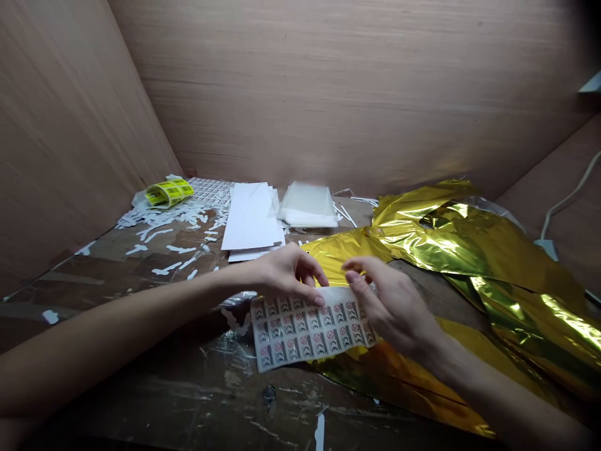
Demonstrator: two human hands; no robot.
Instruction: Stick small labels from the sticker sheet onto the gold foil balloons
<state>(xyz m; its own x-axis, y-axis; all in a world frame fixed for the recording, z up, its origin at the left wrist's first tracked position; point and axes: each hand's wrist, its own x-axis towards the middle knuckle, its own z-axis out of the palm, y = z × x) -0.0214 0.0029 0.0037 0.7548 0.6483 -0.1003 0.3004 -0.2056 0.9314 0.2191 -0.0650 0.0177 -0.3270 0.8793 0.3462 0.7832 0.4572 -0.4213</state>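
A white sheet of small printed stickers (305, 332), in rows with CE marks and red round symbols, is tilted in front of me above the table. My left hand (293, 272) is closed on its upper edge, thumb on the printed face. At the sheet's right end is my right hand (392, 304), thumb and index finger bent close together in a pinch. Whatever lies between those fingertips is too small or blurred to make out. Shiny gold foil (342, 254) spreads beneath and behind both hands.
More gold foil (432, 244) is heaped on the right. White cards (251, 216) and a stack of clear plastic sleeves (308, 203) lie toward the back. A curled yellow sticker sheet (169, 191) sits among white paper scraps (162, 216) at left. Wooden panels (328, 94) enclose the table.
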